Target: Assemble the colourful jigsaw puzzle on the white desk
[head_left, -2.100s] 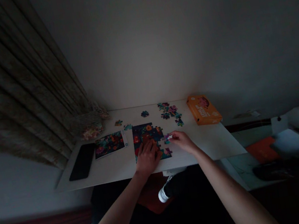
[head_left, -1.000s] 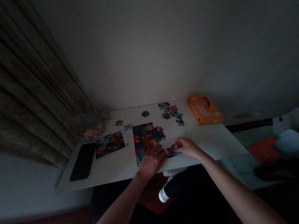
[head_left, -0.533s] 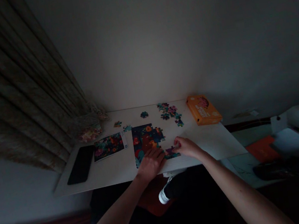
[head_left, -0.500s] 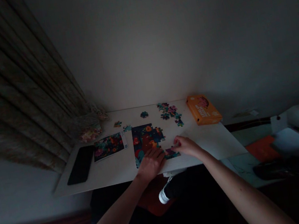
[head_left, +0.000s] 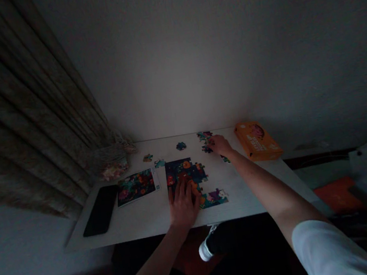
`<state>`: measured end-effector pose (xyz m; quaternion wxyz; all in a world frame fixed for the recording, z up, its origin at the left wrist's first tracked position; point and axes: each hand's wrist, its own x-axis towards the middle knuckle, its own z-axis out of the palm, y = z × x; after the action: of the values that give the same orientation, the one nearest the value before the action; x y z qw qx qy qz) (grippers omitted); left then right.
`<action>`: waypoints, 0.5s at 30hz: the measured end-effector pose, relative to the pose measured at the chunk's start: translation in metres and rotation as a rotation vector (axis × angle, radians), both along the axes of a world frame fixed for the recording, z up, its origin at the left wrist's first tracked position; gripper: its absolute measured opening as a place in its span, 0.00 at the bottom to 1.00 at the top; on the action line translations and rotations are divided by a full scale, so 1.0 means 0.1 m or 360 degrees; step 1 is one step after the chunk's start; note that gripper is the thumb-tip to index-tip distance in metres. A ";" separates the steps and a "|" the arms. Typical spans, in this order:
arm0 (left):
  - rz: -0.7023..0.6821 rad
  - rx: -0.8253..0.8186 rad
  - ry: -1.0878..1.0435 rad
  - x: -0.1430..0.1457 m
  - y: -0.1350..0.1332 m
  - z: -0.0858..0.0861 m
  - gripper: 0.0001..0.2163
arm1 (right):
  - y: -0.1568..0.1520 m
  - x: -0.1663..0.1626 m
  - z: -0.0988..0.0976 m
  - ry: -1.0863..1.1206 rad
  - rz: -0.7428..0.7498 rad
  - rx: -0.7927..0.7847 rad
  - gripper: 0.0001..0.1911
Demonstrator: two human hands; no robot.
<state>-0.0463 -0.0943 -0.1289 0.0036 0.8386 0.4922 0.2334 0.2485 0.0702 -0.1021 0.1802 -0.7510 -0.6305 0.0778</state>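
A partly assembled dark floral jigsaw puzzle (head_left: 186,174) lies on the white table (head_left: 139,213). My left hand (head_left: 183,204) rests flat on its lower part, fingers stretched out. My right hand (head_left: 219,144) reaches far across to the pile of loose puzzle pieces (head_left: 204,137) at the back; its fingers curl down over the pieces, and I cannot make out whether they grip one. A joined strip of pieces (head_left: 215,196) lies at the puzzle's lower right.
An orange puzzle box (head_left: 257,141) sits at the back right. A printed reference picture (head_left: 137,186) and a black phone (head_left: 100,209) lie to the left. Single pieces (head_left: 180,146) are scattered near the wall. A curtain (head_left: 29,123) hangs at left.
My right hand left the puzzle's lower right edge and reached back to the loose pieces near the wall. My left hand stayed on the puzzle. The view tilted a little.
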 end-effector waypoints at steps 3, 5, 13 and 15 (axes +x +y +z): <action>0.0009 0.0002 0.0012 0.01 0.00 0.00 0.18 | 0.24 0.01 -0.01 -0.0068 -0.0010 -0.0027 0.18; 0.0021 -0.0007 0.0012 0.02 0.00 0.00 0.18 | 0.38 0.00 -0.02 -0.0117 0.0049 -0.0064 0.20; 0.0021 -0.0043 -0.0020 0.02 0.00 0.02 0.18 | 0.54 0.20 -0.08 -0.0138 0.0014 -0.0212 0.22; 0.0022 -0.0041 -0.0034 0.02 0.00 0.02 0.18 | 0.46 0.29 -0.10 -0.0180 0.0040 -0.0185 0.21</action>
<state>-0.0439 -0.0943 -0.1268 0.0179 0.8325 0.5009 0.2359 0.2775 0.1159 -0.1120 0.0993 -0.7554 -0.6434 0.0741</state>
